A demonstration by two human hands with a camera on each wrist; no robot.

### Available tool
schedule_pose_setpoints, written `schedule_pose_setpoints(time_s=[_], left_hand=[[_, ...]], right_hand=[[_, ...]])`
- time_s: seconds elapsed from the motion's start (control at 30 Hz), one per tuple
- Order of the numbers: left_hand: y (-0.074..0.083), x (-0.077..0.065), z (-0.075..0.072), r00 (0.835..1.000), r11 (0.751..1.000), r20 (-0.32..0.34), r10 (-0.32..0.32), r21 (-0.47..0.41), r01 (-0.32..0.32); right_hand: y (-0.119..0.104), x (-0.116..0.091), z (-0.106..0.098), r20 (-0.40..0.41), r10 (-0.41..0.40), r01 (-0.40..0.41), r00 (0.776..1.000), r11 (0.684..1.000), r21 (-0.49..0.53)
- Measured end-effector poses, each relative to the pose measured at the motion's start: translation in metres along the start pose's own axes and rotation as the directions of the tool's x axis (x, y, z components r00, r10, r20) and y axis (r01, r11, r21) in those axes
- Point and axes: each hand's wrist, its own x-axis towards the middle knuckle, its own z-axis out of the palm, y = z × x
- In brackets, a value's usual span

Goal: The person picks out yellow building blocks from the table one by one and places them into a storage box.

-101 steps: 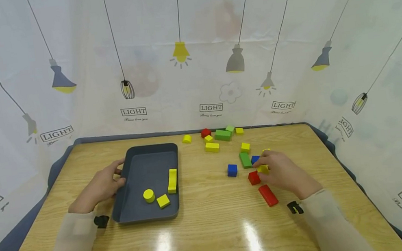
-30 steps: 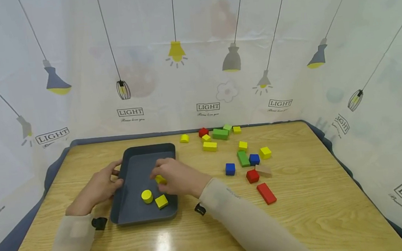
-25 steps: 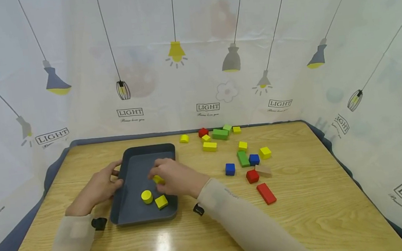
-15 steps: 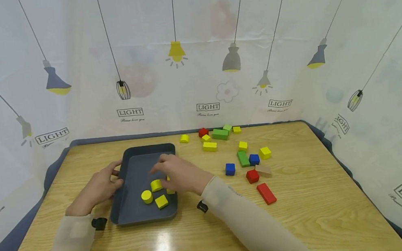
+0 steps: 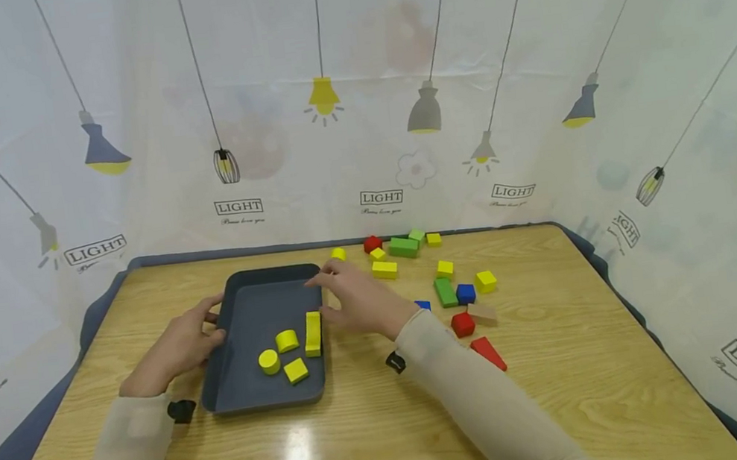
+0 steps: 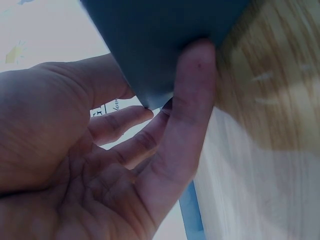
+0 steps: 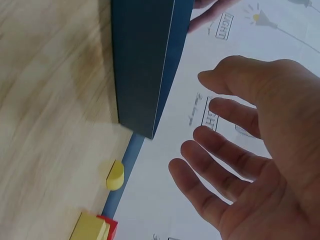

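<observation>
In the head view a dark grey tray (image 5: pixel 242 378) holds a yellow cylinder (image 5: pixel 269 361), a yellow half-round block (image 5: pixel 287 340), a flat yellow square block (image 5: pixel 296 371) and a long yellow block (image 5: pixel 313 333) along its right wall. My left hand (image 5: pixel 175 349) holds the tray's left side; in the left wrist view the thumb reaches past the rim while a finger presses the outer wall. My right hand (image 5: pixel 362 296) hovers over the right rim, fingers spread and holding nothing. Just beyond its fingertips sits a yellow half-round block (image 5: pixel 338 253), partly hidden by that hand.
Right of the tray lie loose blocks: a yellow bar (image 5: pixel 385 270), a green one (image 5: pixel 445 292), a blue cube (image 5: pixel 466 294), a red cube (image 5: pixel 462 324), a plain wooden one (image 5: pixel 483 313), plus several others. A printed curtain (image 5: pixel 308 169) rises behind the table.
My right hand carried a yellow half-round block from the right-hand blocks into the tray and let it go there. It has since moved right and back to the rim. The left hand stays put.
</observation>
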Motion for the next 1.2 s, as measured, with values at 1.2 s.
schedule_pose_setpoints(time_s=[1.2], left_hand=[[0.0,-0.001,-0.002,1.0,1.0,-0.005,-0.017,-0.023,0.017]], right_hand=[[0.093,-0.006,-0.01,0.117,0.374,-0.358,0.92,0.924,-0.137]])
